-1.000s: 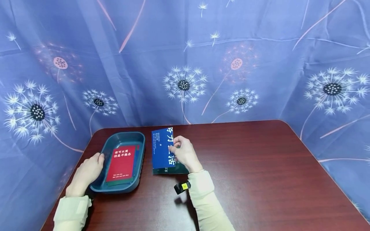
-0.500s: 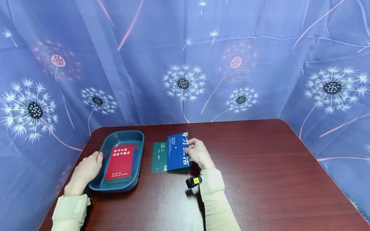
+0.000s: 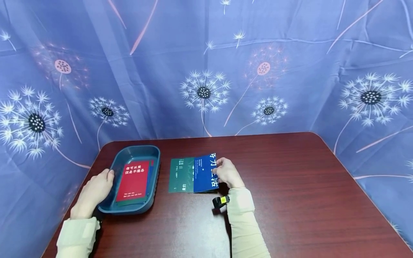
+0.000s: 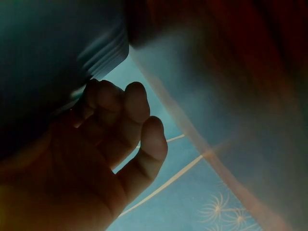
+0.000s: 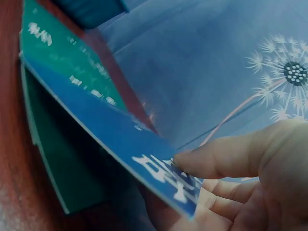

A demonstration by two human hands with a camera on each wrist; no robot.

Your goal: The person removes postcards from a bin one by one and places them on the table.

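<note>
My right hand (image 3: 229, 173) pinches the right edge of a blue postcard (image 3: 204, 173) with white lettering, thumb on top. In the right wrist view the blue postcard (image 5: 110, 125) tilts, its held edge raised above a dark green card (image 5: 67, 168) underneath. A green postcard (image 3: 180, 175) lies flat on the table, partly covered by the blue one. At the left, my left hand (image 3: 93, 191) grips the near-left rim of a dark blue tray (image 3: 156, 184). Inside the tray, a red postcard (image 3: 133, 181) tops a small stack with blue and green edges showing.
The reddish-brown wooden table (image 3: 306, 193) extends to the right. A blue curtain (image 3: 161, 71) with a dandelion print hangs behind and around it. A small black wrist camera (image 3: 220, 202) with a yellow label sits at the right wrist.
My right hand has moved right and slightly down with the blue postcard, uncovering more of the green postcard. The left hand stays at the tray, and the view has shifted slightly.
</note>
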